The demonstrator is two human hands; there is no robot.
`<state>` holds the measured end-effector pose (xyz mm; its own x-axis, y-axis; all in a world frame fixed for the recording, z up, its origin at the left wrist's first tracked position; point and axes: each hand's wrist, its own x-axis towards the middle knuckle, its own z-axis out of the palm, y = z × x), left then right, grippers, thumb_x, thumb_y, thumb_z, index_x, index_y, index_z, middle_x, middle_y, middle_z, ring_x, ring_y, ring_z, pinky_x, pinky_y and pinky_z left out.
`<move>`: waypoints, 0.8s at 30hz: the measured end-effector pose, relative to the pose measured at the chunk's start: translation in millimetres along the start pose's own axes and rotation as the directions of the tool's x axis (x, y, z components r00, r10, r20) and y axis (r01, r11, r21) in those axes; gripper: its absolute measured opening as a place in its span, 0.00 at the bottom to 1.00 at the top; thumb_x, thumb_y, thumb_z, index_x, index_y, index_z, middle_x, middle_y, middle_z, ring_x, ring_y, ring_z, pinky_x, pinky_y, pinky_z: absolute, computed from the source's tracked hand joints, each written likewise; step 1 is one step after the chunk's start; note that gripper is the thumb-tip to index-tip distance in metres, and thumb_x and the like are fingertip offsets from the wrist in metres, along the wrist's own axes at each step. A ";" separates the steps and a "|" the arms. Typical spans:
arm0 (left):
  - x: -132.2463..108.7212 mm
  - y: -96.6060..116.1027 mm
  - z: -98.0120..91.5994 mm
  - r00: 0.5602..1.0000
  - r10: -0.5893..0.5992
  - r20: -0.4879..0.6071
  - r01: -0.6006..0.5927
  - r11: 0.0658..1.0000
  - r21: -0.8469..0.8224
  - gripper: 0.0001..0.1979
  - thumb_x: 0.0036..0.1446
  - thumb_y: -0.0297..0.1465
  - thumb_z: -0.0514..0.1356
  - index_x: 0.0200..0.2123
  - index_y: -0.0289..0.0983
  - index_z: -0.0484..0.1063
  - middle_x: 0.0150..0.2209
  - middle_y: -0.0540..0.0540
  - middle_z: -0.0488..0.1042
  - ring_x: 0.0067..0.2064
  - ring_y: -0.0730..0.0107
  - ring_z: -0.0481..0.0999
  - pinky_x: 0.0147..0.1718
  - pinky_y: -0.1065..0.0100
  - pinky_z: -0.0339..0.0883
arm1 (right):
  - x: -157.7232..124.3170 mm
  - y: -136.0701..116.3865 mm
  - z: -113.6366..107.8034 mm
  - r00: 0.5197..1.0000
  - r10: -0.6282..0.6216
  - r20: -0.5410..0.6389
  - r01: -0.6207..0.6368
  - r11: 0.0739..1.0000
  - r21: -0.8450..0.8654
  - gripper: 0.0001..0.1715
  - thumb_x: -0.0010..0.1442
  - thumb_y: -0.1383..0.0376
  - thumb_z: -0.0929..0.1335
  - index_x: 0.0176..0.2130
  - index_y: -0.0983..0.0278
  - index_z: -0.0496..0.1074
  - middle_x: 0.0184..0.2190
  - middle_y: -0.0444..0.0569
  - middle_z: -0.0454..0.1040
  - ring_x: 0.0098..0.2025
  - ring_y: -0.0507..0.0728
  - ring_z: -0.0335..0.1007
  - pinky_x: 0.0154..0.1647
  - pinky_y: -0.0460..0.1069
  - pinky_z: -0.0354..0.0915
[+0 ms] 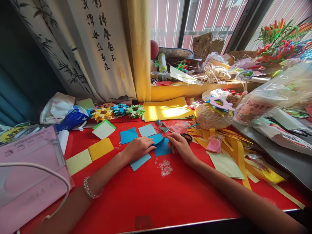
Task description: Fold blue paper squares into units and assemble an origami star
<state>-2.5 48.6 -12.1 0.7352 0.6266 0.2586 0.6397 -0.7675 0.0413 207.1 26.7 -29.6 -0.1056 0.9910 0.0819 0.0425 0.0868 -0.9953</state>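
Observation:
A bent blue sheet of paper [156, 139] is held between my two hands, slightly raised over the red table [146, 195]. My left hand [139, 149] has its fingers together over the left edge of that sheet. At its right corner, my right hand [179, 145] is closed in a pinch. Beneath lies another blue sheet [162, 150]. Around my left hand are a blue square [128, 135], a pale blue square [147, 130] and a light blue sheet [140, 162] partly under the hand. A small folded paper piece [163, 127] sits just beyond the held sheet.
Black-handled scissors [187, 138] lie beyond my right hand. Yellow strips [240, 156] and a pale green sheet [225, 165] cover the right side. Folded paper stars [102, 112] line the back. A bagged cup [255, 109] stands right; a pink folder [31, 178] lies left.

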 end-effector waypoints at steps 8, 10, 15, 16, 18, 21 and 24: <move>-8.1 -2.4 3.0 0.998 -0.037 0.050 0.041 0.995 -0.093 0.20 0.57 0.44 0.50 0.46 0.38 0.69 0.49 0.44 0.72 0.53 0.62 0.68 0.50 0.63 0.63 | 2.7 3.9 0.8 1.000 0.005 0.031 -0.004 0.999 -0.044 0.17 0.56 0.54 0.62 0.39 0.65 0.64 0.24 0.44 0.69 0.16 0.47 0.62 0.12 0.41 0.58; -8.2 -1.9 3.0 0.998 -0.039 0.050 0.043 0.995 -0.092 0.19 0.59 0.42 0.49 0.47 0.38 0.68 0.49 0.45 0.72 0.53 0.63 0.68 0.50 0.63 0.63 | 5.1 4.7 -1.3 1.000 -0.001 0.002 0.001 0.999 -0.035 0.16 0.56 0.55 0.62 0.38 0.65 0.64 0.23 0.42 0.67 0.16 0.46 0.61 0.11 0.41 0.58; -5.2 0.4 1.5 0.999 -0.029 0.040 0.030 0.999 -0.034 0.18 0.59 0.41 0.49 0.46 0.38 0.69 0.48 0.45 0.73 0.51 0.64 0.70 0.48 0.64 0.65 | 14.0 5.0 -8.5 0.993 0.114 0.026 -0.113 0.993 -0.038 0.13 0.55 0.58 0.62 0.36 0.66 0.64 0.30 0.48 0.70 0.17 0.47 0.64 0.10 0.42 0.59; -4.8 1.1 1.5 0.999 -0.021 0.044 0.021 1.000 -0.013 0.18 0.59 0.41 0.49 0.46 0.38 0.69 0.48 0.45 0.73 0.50 0.63 0.71 0.48 0.64 0.65 | 15.0 5.2 -9.5 0.991 0.130 0.030 -0.129 0.990 -0.050 0.12 0.55 0.59 0.62 0.35 0.66 0.64 0.32 0.49 0.71 0.16 0.47 0.64 0.09 0.42 0.58; -4.4 2.7 2.2 0.999 0.000 0.044 -0.001 1.000 0.030 0.18 0.59 0.40 0.48 0.46 0.37 0.68 0.48 0.44 0.73 0.50 0.62 0.71 0.46 0.63 0.67 | 15.4 6.1 -10.6 0.993 0.118 0.009 -0.117 0.989 -0.089 0.12 0.56 0.59 0.61 0.34 0.66 0.64 0.31 0.50 0.72 0.14 0.46 0.63 0.08 0.42 0.56; -5.1 4.2 3.8 0.999 0.035 0.023 -0.037 0.996 0.079 0.17 0.60 0.38 0.48 0.46 0.36 0.68 0.48 0.42 0.72 0.51 0.61 0.70 0.44 0.63 0.68 | 13.0 7.9 -9.7 0.999 0.049 -0.011 -0.050 0.987 -0.156 0.14 0.58 0.57 0.60 0.34 0.65 0.66 0.31 0.49 0.73 0.13 0.46 0.62 0.09 0.42 0.54; -6.0 3.5 5.6 0.999 0.053 0.004 -0.053 0.995 0.087 0.17 0.60 0.37 0.47 0.46 0.37 0.68 0.48 0.42 0.73 0.51 0.62 0.70 0.43 0.64 0.69 | 10.7 8.5 -7.6 1.000 -0.001 -0.004 0.000 0.981 -0.192 0.14 0.58 0.57 0.60 0.35 0.64 0.67 0.34 0.48 0.73 0.15 0.46 0.63 0.10 0.43 0.54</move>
<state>-3.4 42.9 -18.9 0.7691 0.5853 0.2569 0.6166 -0.7852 -0.0570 214.0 38.8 -36.8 -0.1016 0.9913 0.0832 0.2327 0.1050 -0.9669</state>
